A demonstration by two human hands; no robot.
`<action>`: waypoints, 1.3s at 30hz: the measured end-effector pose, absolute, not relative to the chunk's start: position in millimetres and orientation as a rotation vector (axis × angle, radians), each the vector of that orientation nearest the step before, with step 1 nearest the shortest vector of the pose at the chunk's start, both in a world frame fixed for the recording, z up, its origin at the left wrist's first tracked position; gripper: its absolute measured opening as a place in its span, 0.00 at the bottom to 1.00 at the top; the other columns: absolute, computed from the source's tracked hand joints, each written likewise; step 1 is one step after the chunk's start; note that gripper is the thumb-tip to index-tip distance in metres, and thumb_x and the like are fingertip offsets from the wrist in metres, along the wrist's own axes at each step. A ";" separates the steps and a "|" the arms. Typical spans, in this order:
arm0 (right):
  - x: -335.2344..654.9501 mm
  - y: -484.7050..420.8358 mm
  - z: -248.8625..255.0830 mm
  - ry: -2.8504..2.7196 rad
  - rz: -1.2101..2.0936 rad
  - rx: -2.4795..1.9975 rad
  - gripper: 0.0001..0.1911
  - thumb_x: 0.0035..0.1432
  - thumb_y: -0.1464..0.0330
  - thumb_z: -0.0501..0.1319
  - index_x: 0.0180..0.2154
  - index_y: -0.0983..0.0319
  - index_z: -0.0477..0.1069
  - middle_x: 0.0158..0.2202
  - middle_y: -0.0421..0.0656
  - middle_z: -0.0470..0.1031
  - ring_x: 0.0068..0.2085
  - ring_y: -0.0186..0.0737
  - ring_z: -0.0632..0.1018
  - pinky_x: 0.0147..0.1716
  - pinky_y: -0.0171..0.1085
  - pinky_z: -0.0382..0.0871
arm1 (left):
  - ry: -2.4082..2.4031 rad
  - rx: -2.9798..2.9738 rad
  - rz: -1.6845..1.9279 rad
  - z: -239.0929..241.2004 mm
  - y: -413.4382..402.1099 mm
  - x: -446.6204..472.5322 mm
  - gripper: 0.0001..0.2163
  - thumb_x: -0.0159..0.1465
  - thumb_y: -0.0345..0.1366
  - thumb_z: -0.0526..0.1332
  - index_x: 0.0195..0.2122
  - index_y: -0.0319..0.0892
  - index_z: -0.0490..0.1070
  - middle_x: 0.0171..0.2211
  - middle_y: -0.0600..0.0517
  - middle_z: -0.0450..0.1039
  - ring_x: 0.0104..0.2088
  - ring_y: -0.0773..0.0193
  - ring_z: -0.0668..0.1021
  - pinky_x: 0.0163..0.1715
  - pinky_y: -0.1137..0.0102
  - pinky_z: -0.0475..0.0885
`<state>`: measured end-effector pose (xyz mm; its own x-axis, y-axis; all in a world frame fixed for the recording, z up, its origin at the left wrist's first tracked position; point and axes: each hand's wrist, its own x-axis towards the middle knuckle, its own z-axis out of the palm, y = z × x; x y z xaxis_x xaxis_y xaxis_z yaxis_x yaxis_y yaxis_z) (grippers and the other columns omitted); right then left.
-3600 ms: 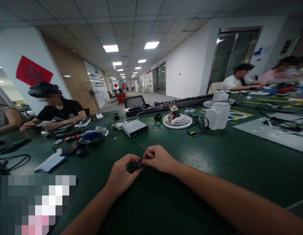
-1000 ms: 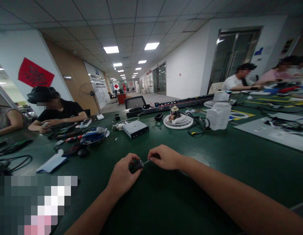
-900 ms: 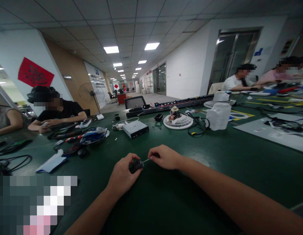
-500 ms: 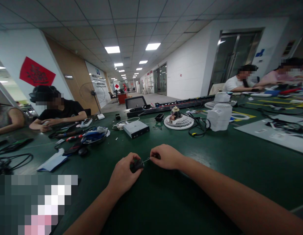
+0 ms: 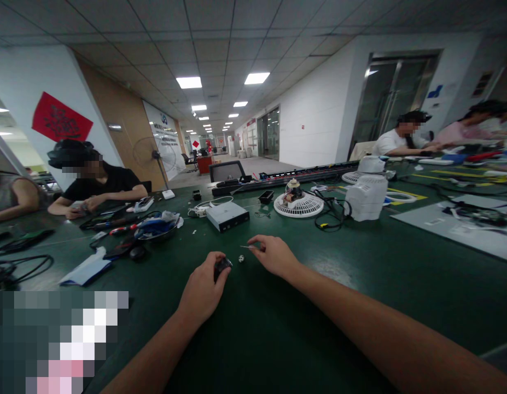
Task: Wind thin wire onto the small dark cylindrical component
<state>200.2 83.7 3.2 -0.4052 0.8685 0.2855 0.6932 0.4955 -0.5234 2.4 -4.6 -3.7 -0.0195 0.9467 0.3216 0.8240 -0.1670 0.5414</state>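
My left hand (image 5: 204, 287) is closed around a small black part (image 5: 221, 266) with a shiny end, held just above the green table (image 5: 302, 306). A little to the right, my right hand (image 5: 272, 254) pinches a thin metal pin (image 5: 247, 247) that points left. Between the two hands a tiny white piece (image 5: 240, 259) lies on the table. The hands are apart, not touching.
Farther back lie a grey box-shaped drive (image 5: 227, 215), a white fan grille with a motor (image 5: 298, 203), a white fan housing (image 5: 365, 196) and black cables (image 5: 331, 210). Tools and a blue cloth (image 5: 155, 225) sit at the left. Other people work at the far left and right.
My right hand has pulled the thin pin out of the black part and moved up and away to the right. A tiny white piece now lies between the hands.
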 end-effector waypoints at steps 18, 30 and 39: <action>199.7 83.5 -4.9 -1.905 0.993 -0.937 0.09 0.47 0.70 0.68 0.34 0.64 0.78 0.33 0.43 0.79 0.35 0.38 0.77 0.37 0.37 0.69 | 1.685 1.969 1.093 -14.8 8.4 5.4 0.24 0.54 0.27 0.64 0.53 0.45 0.68 0.48 0.47 0.75 0.48 0.55 0.77 0.50 0.59 0.71; 195.5 79.9 -13.9 -1.775 1.326 -0.849 0.08 0.43 0.66 0.71 0.27 0.63 0.79 0.31 0.42 0.77 0.34 0.39 0.76 0.36 0.38 0.69 | 1.542 2.150 0.964 -16.9 7.9 11.1 0.20 0.61 0.30 0.64 0.54 0.50 0.70 0.50 0.51 0.76 0.50 0.57 0.75 0.52 0.58 0.70; 198.8 60.0 -6.7 -1.256 1.969 -1.135 0.17 0.37 0.69 0.69 0.30 0.61 0.64 0.16 0.29 0.64 0.14 0.24 0.55 0.12 0.29 0.41 | 1.435 2.402 0.834 -29.9 -2.6 17.8 0.23 0.62 0.29 0.63 0.58 0.50 0.64 0.49 0.50 0.76 0.46 0.59 0.77 0.46 0.64 0.74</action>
<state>198.8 60.0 -6.7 -0.5005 0.7856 -0.3638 -0.0012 -0.4209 -0.9071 17.8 -2.6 -29.9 0.3616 0.8618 0.3557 0.7358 -0.4981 0.4588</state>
